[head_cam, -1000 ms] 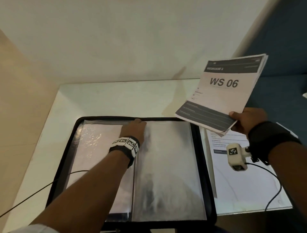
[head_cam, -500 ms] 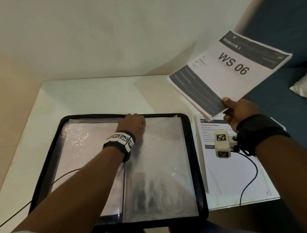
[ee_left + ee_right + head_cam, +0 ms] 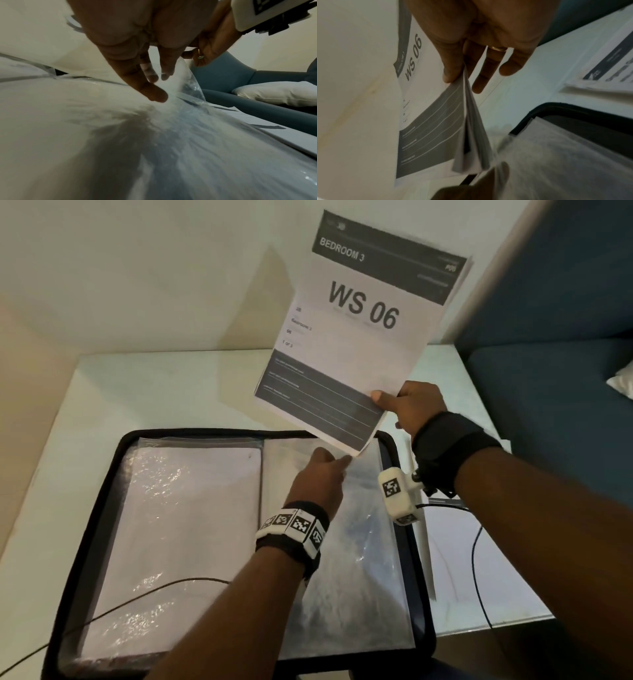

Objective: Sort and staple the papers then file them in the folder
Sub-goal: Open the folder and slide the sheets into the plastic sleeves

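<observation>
1. Broadly, a white table [image 3: 144,392] fills the head view, pushed against a pale wall, with a blue sofa [image 3: 565,405] along its right edge.
2. On it lies an open black folder [image 3: 85,542] of clear plastic sleeves; the left sleeve [image 3: 185,525] already holds paper, while the right sleeve [image 3: 370,577] looks empty.
3. Raised above the folder's far right corner is a "WS 06" packet [image 3: 359,337], several sheets thick, its lower corner just over the sleeve's mouth.
4. More papers [image 3: 455,570] lie on the table just right of the folder, so filing seems partly done, with at least this packet and those left.
5. At the packet's lower right edge, the right hand [image 3: 414,409] pinches it between thumb and fingers.
6. Below it, the left hand [image 3: 150,75] pinches the sleeve's top film, lifting it open.
7. Room is tight: the sleeve mouth is narrow, and the fanned sheet corners could catch on its edge.
</observation>
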`<state>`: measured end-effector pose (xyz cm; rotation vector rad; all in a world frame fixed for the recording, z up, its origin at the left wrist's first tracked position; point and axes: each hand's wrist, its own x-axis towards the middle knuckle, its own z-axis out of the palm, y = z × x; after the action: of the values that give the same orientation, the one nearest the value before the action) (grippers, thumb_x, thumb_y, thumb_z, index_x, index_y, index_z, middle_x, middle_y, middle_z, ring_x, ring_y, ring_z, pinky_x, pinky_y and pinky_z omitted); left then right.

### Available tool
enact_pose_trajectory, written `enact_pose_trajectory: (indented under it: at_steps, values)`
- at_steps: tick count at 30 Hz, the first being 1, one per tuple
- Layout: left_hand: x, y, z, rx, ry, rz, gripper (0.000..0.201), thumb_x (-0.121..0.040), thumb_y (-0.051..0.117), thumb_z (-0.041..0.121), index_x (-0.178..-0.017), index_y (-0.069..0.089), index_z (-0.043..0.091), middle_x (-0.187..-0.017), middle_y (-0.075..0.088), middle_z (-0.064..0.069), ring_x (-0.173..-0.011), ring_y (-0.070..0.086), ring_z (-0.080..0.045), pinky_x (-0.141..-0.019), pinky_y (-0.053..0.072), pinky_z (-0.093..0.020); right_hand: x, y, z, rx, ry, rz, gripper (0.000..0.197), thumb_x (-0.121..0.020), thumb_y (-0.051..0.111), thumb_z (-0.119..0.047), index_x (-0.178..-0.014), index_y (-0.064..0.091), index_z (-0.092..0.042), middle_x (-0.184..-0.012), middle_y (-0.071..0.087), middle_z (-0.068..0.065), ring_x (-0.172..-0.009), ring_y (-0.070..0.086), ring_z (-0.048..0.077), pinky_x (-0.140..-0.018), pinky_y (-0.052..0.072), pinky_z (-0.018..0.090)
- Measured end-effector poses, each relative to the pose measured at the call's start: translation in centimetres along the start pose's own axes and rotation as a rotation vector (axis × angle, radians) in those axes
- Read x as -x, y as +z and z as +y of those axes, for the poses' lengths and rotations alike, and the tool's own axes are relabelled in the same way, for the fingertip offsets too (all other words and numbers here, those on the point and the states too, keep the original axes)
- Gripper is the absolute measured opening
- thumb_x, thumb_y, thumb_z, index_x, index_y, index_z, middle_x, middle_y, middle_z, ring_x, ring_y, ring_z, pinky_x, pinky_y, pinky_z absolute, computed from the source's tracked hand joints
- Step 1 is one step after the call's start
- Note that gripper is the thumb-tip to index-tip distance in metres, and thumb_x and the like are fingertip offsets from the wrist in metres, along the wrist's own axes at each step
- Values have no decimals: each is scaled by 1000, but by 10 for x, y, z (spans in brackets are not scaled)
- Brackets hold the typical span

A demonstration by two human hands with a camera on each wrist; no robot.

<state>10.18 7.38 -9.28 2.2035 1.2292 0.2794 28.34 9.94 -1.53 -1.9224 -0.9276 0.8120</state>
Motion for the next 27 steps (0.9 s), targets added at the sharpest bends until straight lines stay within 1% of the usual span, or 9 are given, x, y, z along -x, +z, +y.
enact_pose_trajectory:
  at_steps: [2,4,7,12,15,18,20,23,27]
  values:
    - [-1,-6,-1,-8,-15,67,32,-98,54,18,-130,61,16,-121,51,-7,-94,60,-25,-79,39,-22,-6,14,6,14,4,-16,15,-88,72,-24,-86,67,-11,-77,63,-3,-68,57,11,-67,52,24]
    - [-4,-8,-1,22,-33,112,26,-95,58,18,-120,64,14,-123,52,-6,-95,61,-26,-80,42,-26,-13,24,12,-69,64,-4,18,-87,74,-22,-79,66,-9,-77,67,2,-71,63,19,-73,57,32]
    - [-4,-5,1,70,-38,118,15,-93,62,17,-108,62,14,-108,59,-5,-90,61,-22,-72,38,-23,-23,33,18,-295,191,6,14,-85,75,-15,-82,66,-5,-90,71,14,-84,71,31,-75,61,45]
    - [-3,0,5,52,31,91,10,-95,58,16,-105,55,14,-96,65,-5,-79,56,-16,-68,32,-21,-27,44,28,-366,224,-24,17,-84,76,-12,-91,66,0,-101,70,18,-89,70,36,-74,61,48]
    - [-3,-1,5,74,56,84,14,-94,61,19,-105,54,14,-94,66,-3,-76,50,-10,-66,32,-17,-25,46,37,-235,196,-17,19,-83,77,-13,-88,68,3,-93,72,19,-82,72,35,-69,62,45]
    - [-2,1,3,176,49,84,21,-91,66,27,-101,49,18,-91,65,0,-75,56,-11,-62,37,-14,-28,41,46,-34,142,-9,14,-79,79,-25,-83,74,-13,-88,75,8,-78,73,30,-73,61,44]
    - [-3,1,0,299,-35,93,21,-92,63,30,-96,44,23,-87,64,3,-76,62,-14,-65,47,-20,-34,35,53,87,102,8,19,-77,78,-34,-81,74,-16,-87,75,4,-79,72,28,-75,61,44]
    - [-8,-1,-1,405,-139,113,15,-97,55,29,-107,46,27,-91,63,7,-81,64,-14,-72,51,-30,-33,30,52,118,59,48,33,-71,75,-45,-86,74,-15,-92,75,2,-84,71,27,-78,60,45]
    - [-17,-3,-4,174,-83,52,30,-99,51,32,-126,58,21,-116,59,0,-98,60,-18,-85,46,-29,-27,30,49,134,3,60,23,-82,75,-35,-91,76,-14,-89,73,0,-86,69,23,-82,58,37]
